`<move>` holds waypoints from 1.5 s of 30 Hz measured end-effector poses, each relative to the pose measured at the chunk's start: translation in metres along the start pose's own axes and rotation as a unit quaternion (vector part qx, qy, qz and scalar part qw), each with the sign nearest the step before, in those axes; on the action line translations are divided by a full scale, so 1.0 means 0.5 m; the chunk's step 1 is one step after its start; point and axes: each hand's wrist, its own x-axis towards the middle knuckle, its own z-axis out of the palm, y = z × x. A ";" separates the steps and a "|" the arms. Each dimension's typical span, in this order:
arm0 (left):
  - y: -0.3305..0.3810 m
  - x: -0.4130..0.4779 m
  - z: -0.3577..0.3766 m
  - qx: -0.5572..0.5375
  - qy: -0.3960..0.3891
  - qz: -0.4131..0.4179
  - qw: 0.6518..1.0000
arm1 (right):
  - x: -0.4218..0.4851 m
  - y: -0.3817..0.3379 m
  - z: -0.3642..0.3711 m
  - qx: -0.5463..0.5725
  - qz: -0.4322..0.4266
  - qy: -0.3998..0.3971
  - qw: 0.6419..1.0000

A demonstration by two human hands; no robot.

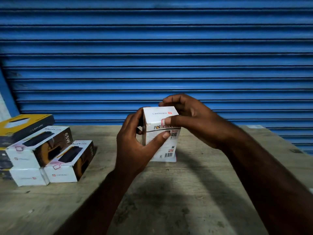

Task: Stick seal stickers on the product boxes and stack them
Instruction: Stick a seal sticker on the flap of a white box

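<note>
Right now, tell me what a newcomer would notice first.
At centre, a white box is held upright: the left hand grips its side while the right hand presses a seal sticker over its top edge. Stacked boxes sit far left on the table, before a blue shutter.

Bare forearms [254, 158]; fingers [171, 100] apparently have short, plain nails.

The held box [166, 150] reads PORTRONICS on top and front; at eight o'clock, a stacked box [40, 143] reads HALLEY 20K, 65W.
</note>
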 end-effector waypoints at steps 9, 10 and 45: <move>0.006 0.007 -0.006 0.037 -0.003 0.035 0.999 | 0.012 0.009 0.051 0.264 0.032 -0.008 0.964; 0.006 0.008 -0.007 0.042 -0.003 0.042 0.998 | 0.015 0.012 0.058 0.285 0.031 0.004 0.958; 0.012 0.012 0.003 -0.008 0.002 -0.047 0.999 | 0.007 0.033 0.047 -0.017 -0.043 0.070 0.997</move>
